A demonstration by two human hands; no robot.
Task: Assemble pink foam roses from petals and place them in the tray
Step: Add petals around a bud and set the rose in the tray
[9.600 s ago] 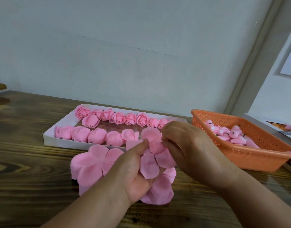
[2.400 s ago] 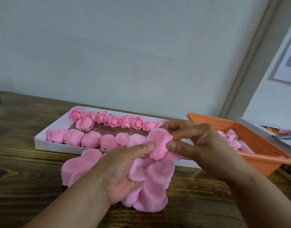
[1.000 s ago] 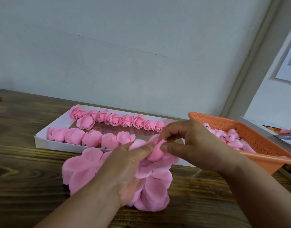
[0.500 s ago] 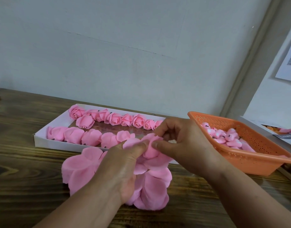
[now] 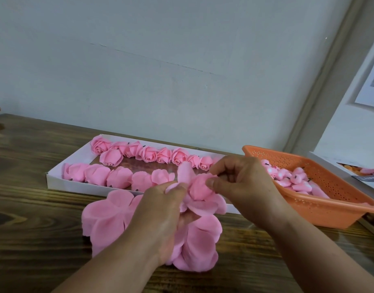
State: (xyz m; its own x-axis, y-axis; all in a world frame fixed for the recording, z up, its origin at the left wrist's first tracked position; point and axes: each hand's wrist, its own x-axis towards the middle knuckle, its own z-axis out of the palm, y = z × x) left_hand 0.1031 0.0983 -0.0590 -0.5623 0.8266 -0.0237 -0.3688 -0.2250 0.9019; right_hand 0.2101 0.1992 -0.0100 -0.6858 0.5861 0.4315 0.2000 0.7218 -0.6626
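A half-built pink foam rose (image 5: 199, 190) sits between my hands above the table, its outer petals (image 5: 199, 246) hanging loose below. My left hand (image 5: 160, 216) grips it from underneath, thumb pressed on a petal. My right hand (image 5: 243, 185) pinches a petal against the bud with thumb and fingers. Behind them lies the white tray (image 5: 55, 177), holding two rows of finished pink roses (image 5: 149, 154). A stack of flat pink petal pieces (image 5: 107, 216) lies on the table left of my left hand.
An orange perforated basket (image 5: 321, 208) with several small pink buds (image 5: 291, 178) stands to the right, close to my right hand. Papers (image 5: 363, 172) lie at the far right edge. The dark wooden table (image 5: 29, 240) runs to a pale wall behind.
Over the last second my right hand has folded a petal in round the bud and shifted slightly right. My left thumb stays pressed on the rose. The tray and basket have not moved.
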